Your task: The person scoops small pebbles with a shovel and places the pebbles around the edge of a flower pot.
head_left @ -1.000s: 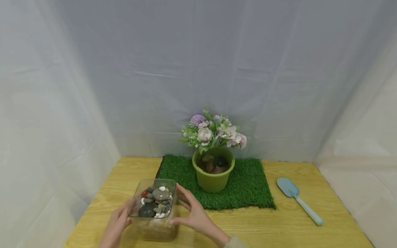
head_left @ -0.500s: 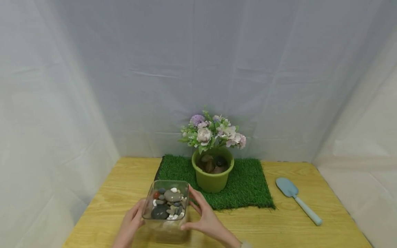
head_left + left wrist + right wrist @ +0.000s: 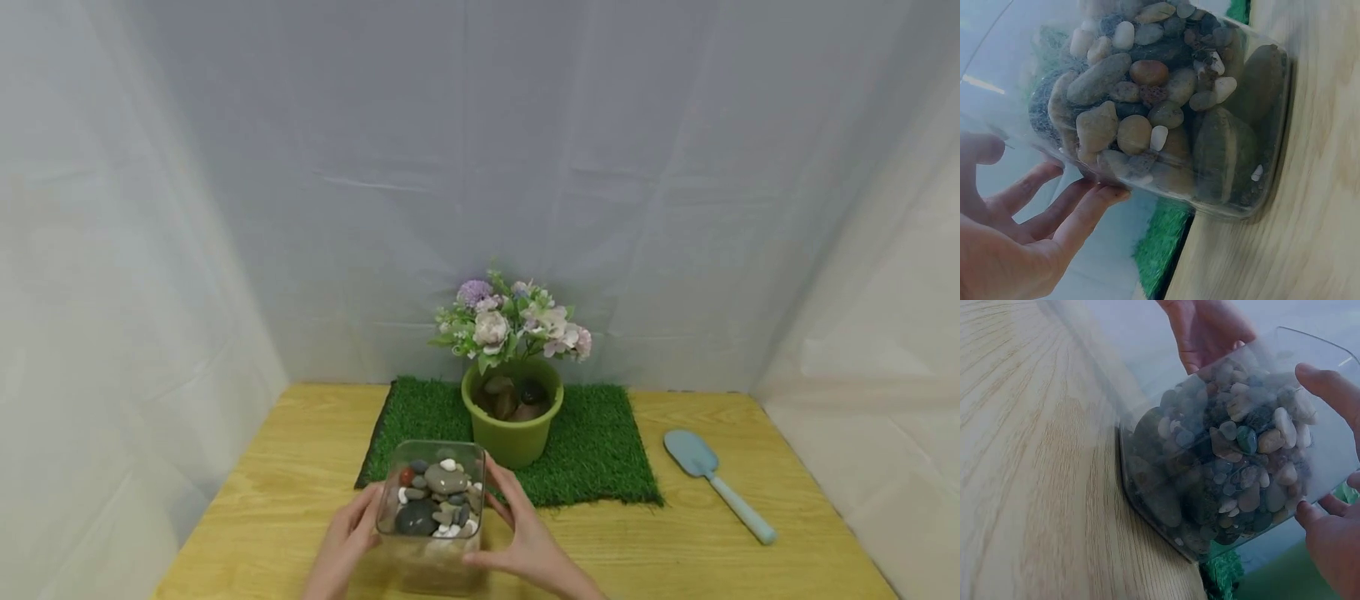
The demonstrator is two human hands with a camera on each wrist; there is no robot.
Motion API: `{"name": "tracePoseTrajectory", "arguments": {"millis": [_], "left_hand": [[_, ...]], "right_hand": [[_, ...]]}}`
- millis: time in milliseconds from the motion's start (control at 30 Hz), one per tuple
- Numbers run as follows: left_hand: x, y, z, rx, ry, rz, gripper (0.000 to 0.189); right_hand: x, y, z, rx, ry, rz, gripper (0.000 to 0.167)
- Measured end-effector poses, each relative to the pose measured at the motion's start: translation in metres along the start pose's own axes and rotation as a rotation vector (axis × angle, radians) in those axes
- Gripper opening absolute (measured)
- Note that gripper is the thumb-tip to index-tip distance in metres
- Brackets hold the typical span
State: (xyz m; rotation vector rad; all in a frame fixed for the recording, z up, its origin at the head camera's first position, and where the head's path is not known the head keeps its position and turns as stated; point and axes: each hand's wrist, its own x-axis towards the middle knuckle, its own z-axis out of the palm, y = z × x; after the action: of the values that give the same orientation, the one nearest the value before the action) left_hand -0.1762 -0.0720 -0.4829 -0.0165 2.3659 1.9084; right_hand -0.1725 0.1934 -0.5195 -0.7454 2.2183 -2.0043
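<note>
A clear square container [image 3: 438, 571] full of mixed stones [image 3: 447, 479] stands upright at the table's front, just short of the grass mat. In both wrist views its base is at or very near the wood. My left hand [image 3: 345, 537] holds its left side; in the left wrist view the fingertips [image 3: 1113, 192] touch the wall. On the right side, my right hand [image 3: 525, 533] grips it, with thumb [image 3: 1325, 384] and fingers spread over the wall. A green flowerpot [image 3: 512, 437] with artificial flowers [image 3: 517, 325] and a few big stones inside is behind the container.
Under the pot lies a green artificial grass mat [image 3: 607, 458]. A pale blue hand trowel [image 3: 720, 483] lies on the wooden table [image 3: 285, 467] at the right. White sheeting [image 3: 525, 167] hangs behind the table and along both sides.
Both hands have moved the container of stones to the right across the table's front, nearer to the flowerpot. Pot, mat and trowel have stayed in place.
</note>
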Motion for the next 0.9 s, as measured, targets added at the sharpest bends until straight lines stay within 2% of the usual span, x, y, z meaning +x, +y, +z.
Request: {"name": "tracePoseTrajectory", "arguments": {"millis": [133, 233, 433, 633, 900], "left_hand": [[-0.001, 0.001, 0.011, -0.024, -0.029, 0.012, 0.049], [-0.003, 0.001, 0.019, -0.056, -0.061, 0.043, 0.048], [-0.002, -0.002, 0.033, -0.114, -0.174, 0.108, 0.051], [-0.001, 0.001, 0.041, -0.132, -0.269, 0.124, 0.054], [0.001, 0.005, 0.057, -0.181, -0.344, 0.16, 0.05]], "right_hand": [[-0.009, -0.001, -0.011, 0.004, 0.008, 0.001, 0.109], [-0.016, -0.002, -0.019, 0.003, 0.014, 0.006, 0.109], [-0.028, -0.004, -0.036, -0.015, 0.026, 0.002, 0.109], [-0.038, -0.006, -0.048, -0.016, 0.044, 0.04, 0.108], [-0.049, -0.005, -0.064, -0.022, 0.056, 0.004, 0.108]]}}
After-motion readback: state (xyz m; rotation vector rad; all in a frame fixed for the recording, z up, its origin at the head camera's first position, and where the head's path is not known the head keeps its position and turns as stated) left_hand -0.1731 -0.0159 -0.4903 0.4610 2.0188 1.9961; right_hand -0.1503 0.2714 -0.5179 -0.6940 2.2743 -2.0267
